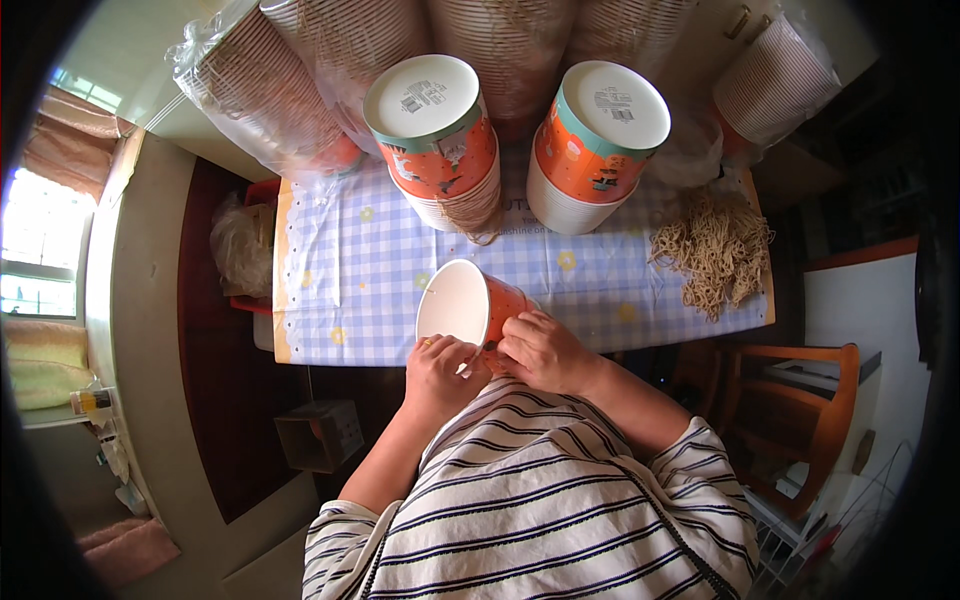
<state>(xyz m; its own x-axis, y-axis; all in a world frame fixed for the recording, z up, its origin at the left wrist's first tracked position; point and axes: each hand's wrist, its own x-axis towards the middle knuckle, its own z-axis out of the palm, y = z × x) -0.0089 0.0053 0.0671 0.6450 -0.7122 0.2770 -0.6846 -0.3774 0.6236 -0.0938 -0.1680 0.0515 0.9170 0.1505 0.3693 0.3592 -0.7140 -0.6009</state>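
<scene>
An orange paper bucket (462, 303) with a white inside lies tilted on its side at the near edge of the table, its mouth facing left and toward me. My left hand (437, 368) grips the lower rim, a ring on one finger. My right hand (541, 350) presses against the bucket's outer wall near the rim, fingers curled. Whether a string is in my fingers I cannot tell.
Two stacks of upturned orange buckets (432, 130) (598, 135) stand on the blue checked tablecloth (340, 270). A heap of tan strings (712, 250) lies at the right. Bagged stacks of cups (270, 90) fill the back. A wooden chair (815, 410) is at right, a cardboard box (320, 435) below left.
</scene>
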